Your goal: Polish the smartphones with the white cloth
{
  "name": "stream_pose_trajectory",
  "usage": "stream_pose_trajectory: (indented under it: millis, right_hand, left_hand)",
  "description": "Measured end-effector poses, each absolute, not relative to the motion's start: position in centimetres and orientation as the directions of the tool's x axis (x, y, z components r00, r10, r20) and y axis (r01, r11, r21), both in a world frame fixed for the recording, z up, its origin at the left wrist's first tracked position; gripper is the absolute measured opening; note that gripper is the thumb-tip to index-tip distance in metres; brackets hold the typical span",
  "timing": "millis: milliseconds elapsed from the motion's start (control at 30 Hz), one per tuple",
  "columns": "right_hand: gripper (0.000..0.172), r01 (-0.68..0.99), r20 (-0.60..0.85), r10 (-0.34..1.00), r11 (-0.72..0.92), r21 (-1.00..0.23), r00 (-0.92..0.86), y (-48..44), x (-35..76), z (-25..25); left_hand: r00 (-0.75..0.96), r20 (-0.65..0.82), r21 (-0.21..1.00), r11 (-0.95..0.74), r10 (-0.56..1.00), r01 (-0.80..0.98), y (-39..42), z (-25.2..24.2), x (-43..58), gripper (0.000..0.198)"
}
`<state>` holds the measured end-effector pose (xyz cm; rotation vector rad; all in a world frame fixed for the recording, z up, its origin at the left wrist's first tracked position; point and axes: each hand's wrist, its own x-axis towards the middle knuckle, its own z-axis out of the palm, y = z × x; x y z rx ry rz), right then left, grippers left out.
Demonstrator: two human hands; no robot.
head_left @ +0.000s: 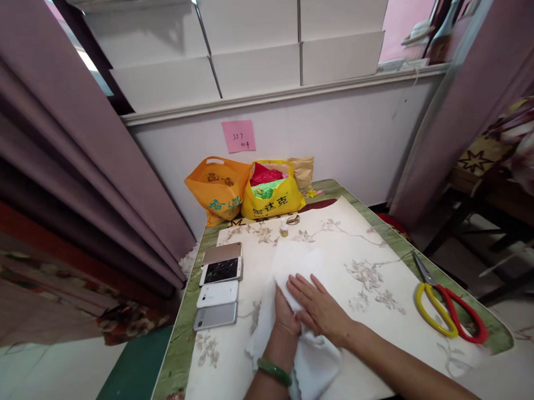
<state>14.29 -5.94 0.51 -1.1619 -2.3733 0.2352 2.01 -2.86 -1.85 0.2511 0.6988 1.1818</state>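
A white cloth point(314, 362) with a scalloped edge hangs in loose folds above the near part of the table. My left hand point(285, 316), with a green bangle on the wrist, cups the cloth from the left; most of its fingers are hidden in the folds. Over the top lies my right hand point(321, 309), its fingers stretched out flat against the fabric. Whether something is wrapped inside the cloth cannot be seen. To the left, a gold phone point(222, 253), a phone with a cracked dark screen point(223, 270), a white phone point(218, 294) and a silver phone point(216, 315) form a column.
Large scissors point(432, 311) with yellow and red handles lie at the right. Behind the cloth are a small bottle point(284, 229) and a thin metal loop point(293, 220). An orange bag point(220, 190), a yellow bag point(273, 207) and a brown pouch point(303, 172) stand against the wall.
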Motion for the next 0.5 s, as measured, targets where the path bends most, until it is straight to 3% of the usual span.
stream_pose_trajectory:
  millis: [100, 300, 500]
  right_hand:
    - [0.067, 0.676, 0.318, 0.746, 0.665, -0.316, -0.585, -5.5, 14.2, 0.2]
    - [0.063, 0.812, 0.305, 0.87, 0.479, -0.335, -0.387, -3.3, 14.8, -0.2]
    - [0.043, 0.788, 0.459, 0.87, 0.406, -0.462, -0.18, -4.1, 15.5, -1.7]
  left_hand:
    - [0.279, -0.407, 0.478, 0.463, 0.87, -0.747, -3.0, -1.9, 2.0, 0.043]
    - [0.405, -0.351, 0.436, 0.531, 0.844, -0.727, -3.0, -0.2, 2.6, 0.062]
    - [0.321, -0.379, 0.412, 0.469, 0.868, -0.781, -2.6, -0.7, 2.7, 0.038]
